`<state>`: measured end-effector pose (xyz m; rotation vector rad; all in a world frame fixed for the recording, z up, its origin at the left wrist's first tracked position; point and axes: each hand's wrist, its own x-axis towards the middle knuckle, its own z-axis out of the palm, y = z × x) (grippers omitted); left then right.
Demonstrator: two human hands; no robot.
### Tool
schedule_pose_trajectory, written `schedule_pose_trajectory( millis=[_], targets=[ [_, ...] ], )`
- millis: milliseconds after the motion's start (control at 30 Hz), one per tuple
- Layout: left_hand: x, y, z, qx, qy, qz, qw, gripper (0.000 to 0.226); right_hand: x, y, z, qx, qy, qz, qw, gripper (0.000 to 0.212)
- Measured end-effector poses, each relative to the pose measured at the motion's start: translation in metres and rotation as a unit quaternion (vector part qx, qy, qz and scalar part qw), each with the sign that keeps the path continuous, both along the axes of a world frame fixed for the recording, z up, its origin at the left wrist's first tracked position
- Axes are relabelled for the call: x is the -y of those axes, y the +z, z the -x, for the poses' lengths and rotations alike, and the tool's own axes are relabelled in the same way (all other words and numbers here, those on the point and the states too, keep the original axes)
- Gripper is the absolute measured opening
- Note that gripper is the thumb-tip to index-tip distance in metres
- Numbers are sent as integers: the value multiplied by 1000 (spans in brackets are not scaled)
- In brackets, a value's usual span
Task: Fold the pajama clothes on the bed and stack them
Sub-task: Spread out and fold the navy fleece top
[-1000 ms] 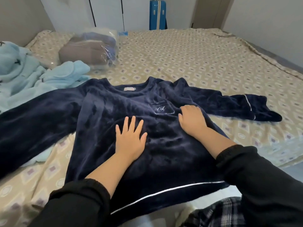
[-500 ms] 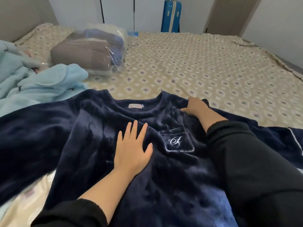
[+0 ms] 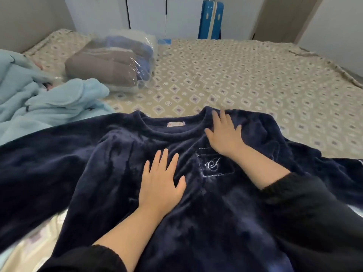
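A navy fleece pajama top (image 3: 110,173) lies spread face up on the patterned bed (image 3: 245,81), its sleeves stretched out to both sides. My left hand (image 3: 160,185) lies flat on the chest with its fingers straight and spread. My right hand (image 3: 225,134) presses flat on the fabric just right of the neckline, above the embroidered pocket (image 3: 214,163). Neither hand grips the cloth. A crumpled light blue pajama piece (image 3: 49,101) sits at the left.
A clear plastic bag of folded grey and blue clothes (image 3: 112,59) rests at the back left. A blue suitcase (image 3: 211,18) stands past the far edge of the bed, by the white closet doors. Bare bed sheet stretches right of the bag.
My right hand has slid from the shoulder by the collar to a flat, spread position above the pocket. My left hand has stayed flat on the chest. The view has moved closer.
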<state>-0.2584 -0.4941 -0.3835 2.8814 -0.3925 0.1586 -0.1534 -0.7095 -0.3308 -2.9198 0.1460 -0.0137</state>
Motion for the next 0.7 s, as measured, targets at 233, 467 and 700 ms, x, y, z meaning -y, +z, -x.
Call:
schedule_pose_trajectory(
  millis=[233,467,700],
  targets=[
    [1,5,0,-11,13,-8,1000,65,-6,-33,113,-59,55,76,994,59],
    [-23,19,50,-53,-12,-67,996,61,-37,-24,149,-77,-16,39,996,57],
    [-137,34,136,-72,16,-81,994,58,-141,0,206,-40,49,-13,998,63]
  ],
)
